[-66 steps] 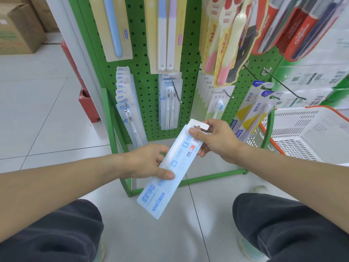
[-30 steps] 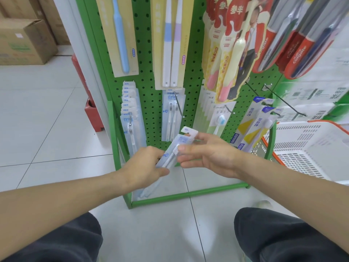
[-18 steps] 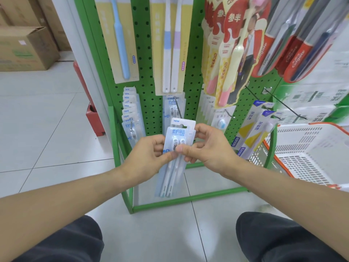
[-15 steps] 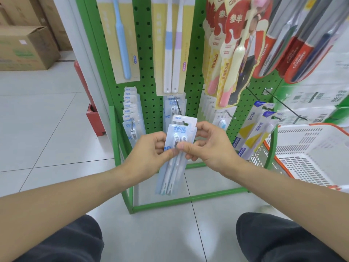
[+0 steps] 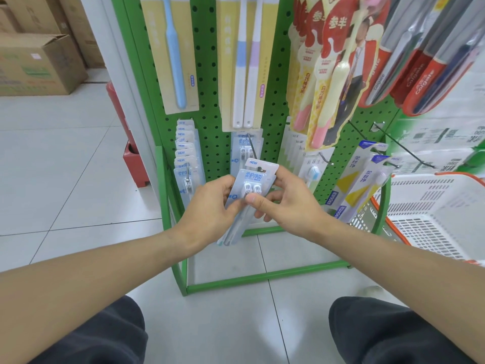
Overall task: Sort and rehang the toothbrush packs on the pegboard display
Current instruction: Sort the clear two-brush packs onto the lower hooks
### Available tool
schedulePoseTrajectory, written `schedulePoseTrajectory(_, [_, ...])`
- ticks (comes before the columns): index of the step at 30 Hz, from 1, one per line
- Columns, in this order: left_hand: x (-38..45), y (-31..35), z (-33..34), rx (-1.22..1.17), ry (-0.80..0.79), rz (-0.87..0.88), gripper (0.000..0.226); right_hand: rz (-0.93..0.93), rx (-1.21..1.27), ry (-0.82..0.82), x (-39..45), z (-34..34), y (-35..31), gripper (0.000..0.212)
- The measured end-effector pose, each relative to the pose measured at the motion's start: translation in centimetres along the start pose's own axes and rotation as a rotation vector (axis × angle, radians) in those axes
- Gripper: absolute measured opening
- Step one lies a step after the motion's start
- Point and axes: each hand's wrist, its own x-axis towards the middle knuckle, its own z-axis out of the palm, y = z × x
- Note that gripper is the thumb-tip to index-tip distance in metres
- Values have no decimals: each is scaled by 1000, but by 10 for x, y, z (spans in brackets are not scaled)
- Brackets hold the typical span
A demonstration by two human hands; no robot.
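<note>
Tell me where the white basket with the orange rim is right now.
The basket sits low at the far right of the head view, beside the green pegboard stand and just behind the yellow-and-blue toothbrush packs.

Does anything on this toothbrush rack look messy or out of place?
Mostly tidy. The stack of packs on the left hook is fanned out unevenly rather than squared up, and one long hook on the right sticks out bare. Both hands, left and right, hold one pack at the middle hook, not yet hung.
</note>
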Motion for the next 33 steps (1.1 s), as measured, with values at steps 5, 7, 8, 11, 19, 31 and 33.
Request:
schedulePoseTrajectory(5, [1, -7, 3, 51, -20, 24, 17, -4, 16, 1, 0, -3, 3, 47])
schedulePoseTrajectory(7, [2, -9, 6, 57, -26, 27, 17, -7, 21, 8, -1, -4, 4, 47])
schedulePoseTrajectory(8, [1, -9, 7, 59, -32, 26, 17, -11, 18, 12, -1, -4, 5, 47])
schedulePoseTrajectory(11, [1, -10, 10, 58, -46, 14, 20, 1, -13, 24, 0, -3, 4, 47])
schedulePoseTrajectory(19, [9, -9, 9, 220, -1, -30, 11, 52, -368, -79, 16, -5, 8, 46])
schedulePoseTrajectory(31, [17, 1, -5, 467, 70, -82, 42, 115, -296, 278, 75, 3, 28, 47])
schedulePoseTrajectory(33, [17, 2, -5, 471, 69, -86, 43, 95, -285, 294, 82, 8, 27, 36])
